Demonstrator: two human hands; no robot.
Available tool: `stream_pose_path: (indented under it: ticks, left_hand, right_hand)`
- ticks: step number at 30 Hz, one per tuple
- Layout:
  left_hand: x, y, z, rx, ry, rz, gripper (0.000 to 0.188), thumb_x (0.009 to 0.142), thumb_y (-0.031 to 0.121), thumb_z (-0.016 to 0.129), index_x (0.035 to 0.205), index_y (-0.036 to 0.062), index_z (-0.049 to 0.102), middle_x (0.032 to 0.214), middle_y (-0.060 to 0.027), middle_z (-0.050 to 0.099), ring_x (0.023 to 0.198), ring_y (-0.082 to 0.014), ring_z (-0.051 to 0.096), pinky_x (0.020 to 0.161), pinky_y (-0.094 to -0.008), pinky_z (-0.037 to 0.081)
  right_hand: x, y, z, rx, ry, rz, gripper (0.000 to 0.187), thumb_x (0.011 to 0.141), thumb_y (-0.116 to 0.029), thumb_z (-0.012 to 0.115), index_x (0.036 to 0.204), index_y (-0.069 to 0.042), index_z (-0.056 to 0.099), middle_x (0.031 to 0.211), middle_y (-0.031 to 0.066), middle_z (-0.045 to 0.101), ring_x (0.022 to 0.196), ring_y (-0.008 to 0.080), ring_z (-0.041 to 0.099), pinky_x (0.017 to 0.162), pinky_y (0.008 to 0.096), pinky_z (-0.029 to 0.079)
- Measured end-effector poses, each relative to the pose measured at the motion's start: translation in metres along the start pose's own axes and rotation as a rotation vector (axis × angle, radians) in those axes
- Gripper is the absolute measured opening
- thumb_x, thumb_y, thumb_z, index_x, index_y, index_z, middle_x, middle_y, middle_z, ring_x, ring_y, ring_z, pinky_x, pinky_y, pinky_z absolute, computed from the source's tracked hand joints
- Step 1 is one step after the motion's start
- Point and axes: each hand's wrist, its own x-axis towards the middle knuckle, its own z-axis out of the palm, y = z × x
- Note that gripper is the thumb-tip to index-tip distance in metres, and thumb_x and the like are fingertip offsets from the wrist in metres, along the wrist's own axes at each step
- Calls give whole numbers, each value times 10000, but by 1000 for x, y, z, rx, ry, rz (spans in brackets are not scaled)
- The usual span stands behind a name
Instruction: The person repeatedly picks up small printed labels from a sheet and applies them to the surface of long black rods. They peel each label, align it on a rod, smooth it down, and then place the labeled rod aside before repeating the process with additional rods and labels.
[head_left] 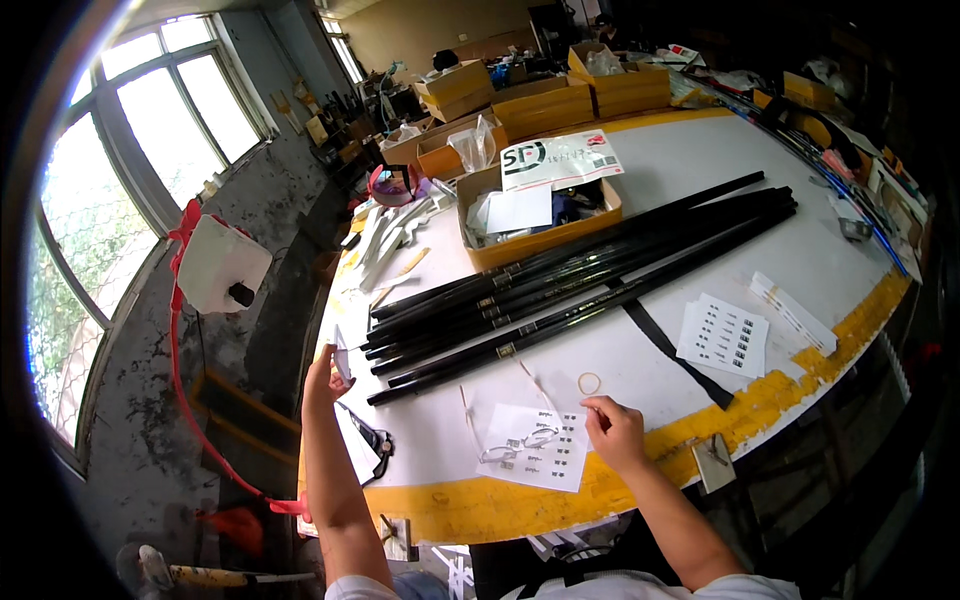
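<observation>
At the table's left edge my left hand (320, 380) is closed on a thin white object (341, 356), partly covered by the fingers; its kind is unclear. It is beside the near-left ends of several long glossy black rods (505, 350) with gold markings, lying in a bundle across the table. My right hand (614, 434) hovers over the near side with fingers curled in a pinch; whatever they hold, if anything, is too small to tell. Just beyond its fingertips lies a tan ring (589, 383). To its left, clear-framed eyeglasses (520, 446) rest on a printed label sheet (560, 470).
Behind the rods stands an open cardboard box (480, 255) with a white printed bag (560, 160) on top. More label sheets (722, 335) and a black strap (670, 350) lie right. White strips (390, 245) are far left. A red-armed lamp-like stand (178, 370) rises beside the table.
</observation>
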Motion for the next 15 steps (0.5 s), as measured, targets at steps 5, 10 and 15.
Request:
stream_pose_path:
  ticks: [5,10,15]
  left_hand:
    - [-135,-7,74,48,-183,355,411,848,401,616,1065,57,554,846,-48,542,751,-170,550,692,-335,536]
    - [-268,-53,147,-85,-374,521,620,801,188,707,1290,15,366,1069,-112,571,898,-172,575,786,-296,515]
    - [-350,-110,176,149,-585,893,576,768,-22,615,1283,48,367,1175,-116,520,1028,-173,550,762,-269,509]
  right_hand:
    - [0,1,-1,30,1,-16,103,832,-37,633,921,-86,651,593,89,602,484,205,590,464,299,439]
    - [3,-18,-14,280,-100,190,102,892,-68,603,987,-52,635,667,43,633,563,96,599,515,240,438]
    - [11,-84,-45,790,-236,295,221,921,-105,577,1115,0,575,841,24,644,719,57,572,635,208,446]
